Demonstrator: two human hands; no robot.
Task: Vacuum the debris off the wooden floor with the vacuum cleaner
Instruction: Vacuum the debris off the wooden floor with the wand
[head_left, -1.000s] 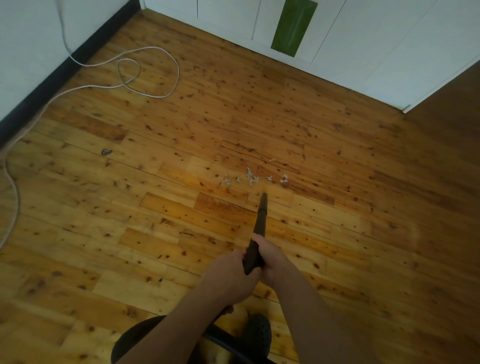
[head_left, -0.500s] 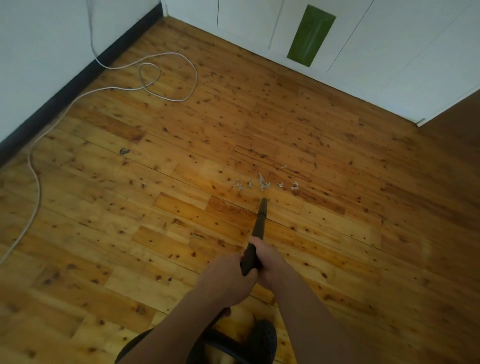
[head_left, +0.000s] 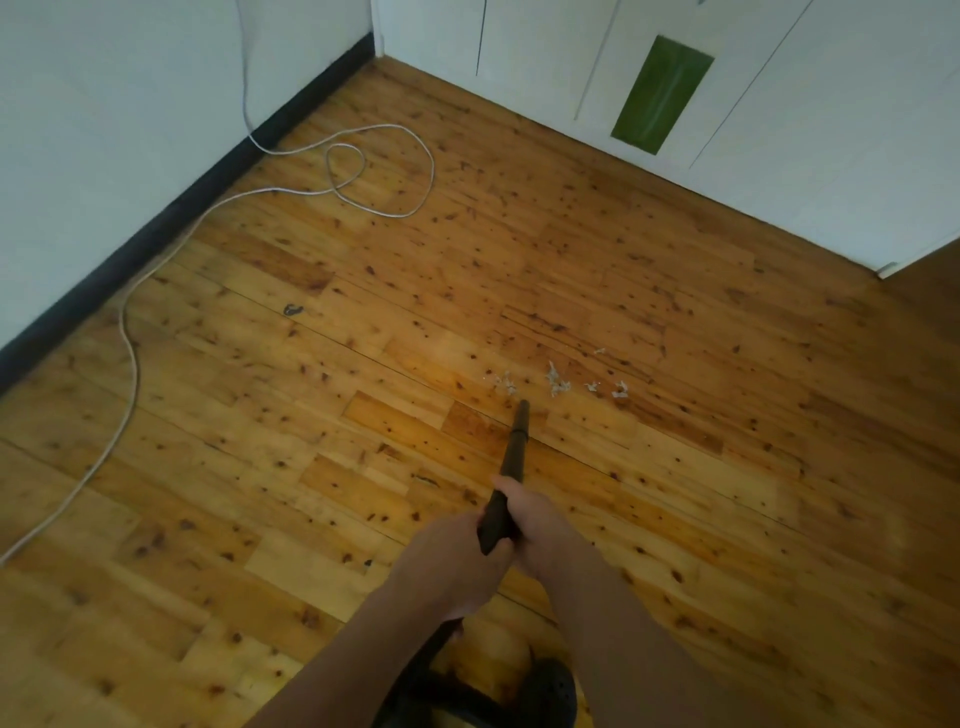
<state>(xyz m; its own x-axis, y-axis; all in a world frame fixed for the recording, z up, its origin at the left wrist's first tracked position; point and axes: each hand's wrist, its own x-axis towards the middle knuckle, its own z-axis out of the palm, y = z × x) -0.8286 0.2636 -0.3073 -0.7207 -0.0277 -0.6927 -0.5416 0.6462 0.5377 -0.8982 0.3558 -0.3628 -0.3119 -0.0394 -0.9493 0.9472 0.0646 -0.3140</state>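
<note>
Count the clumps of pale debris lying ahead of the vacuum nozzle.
5, in a rough row just past the nozzle tip: a scattered clump, the biggest clump, two small ones, and a fleck farther back. Tinier crumbs may be missed.

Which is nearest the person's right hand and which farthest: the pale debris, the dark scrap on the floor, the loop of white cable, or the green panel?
From the right hand on the vacuum wand:
1. Pale debris, just ahead of the wand's tip.
2. Dark scrap, ahead to the left.
3. Cable loop, far left by the wall.
4. Green panel, on the far white doors.
</note>
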